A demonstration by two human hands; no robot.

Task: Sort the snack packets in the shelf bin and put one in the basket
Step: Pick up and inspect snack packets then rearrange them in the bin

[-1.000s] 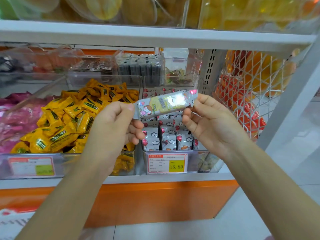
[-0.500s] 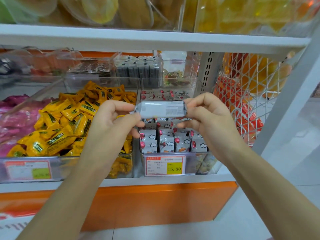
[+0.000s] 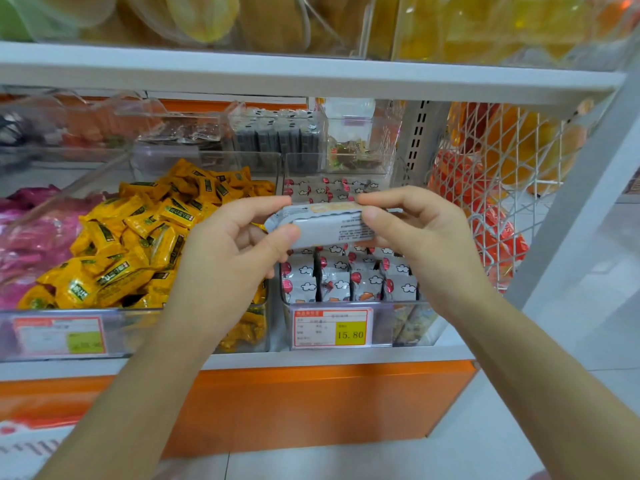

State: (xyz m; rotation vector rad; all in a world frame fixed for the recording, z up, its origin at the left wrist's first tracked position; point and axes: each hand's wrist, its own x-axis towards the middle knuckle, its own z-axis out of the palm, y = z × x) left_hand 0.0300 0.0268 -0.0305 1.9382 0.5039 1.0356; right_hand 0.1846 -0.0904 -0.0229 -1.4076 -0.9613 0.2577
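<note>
Shelf [image 3: 311, 360] first: it carries a row of clear bins, and the bin [image 3: 408, 323] with the yellow price tag [image 3: 333, 328] holds grey packets [image 3: 346, 278] printed with clouds, standing upright in tidy rows. Beside it on the left, a heap of yellow packets [image 3: 138, 237] fills a neighbouring bin. Above the grey rows, the left hand [image 3: 228, 251] and the right hand [image 3: 426, 237] share one packet [image 3: 325, 225], held level with its printed back turned up. Fingers [image 3: 388, 199] and thumb of each hand are closed on an end of it, pinching lightly.

No basket shows, so it probably sits out of sight. To do this step well, the reading of the back should be finished while both ends are supported, then one hand should let go so the other can carry the packet away. A soft pinch at the sealed end likely suits a crinkly wrapper best; squeezing the middle could crush what is inside. Lifting clear of the rows would avoid toppling them.
</note>
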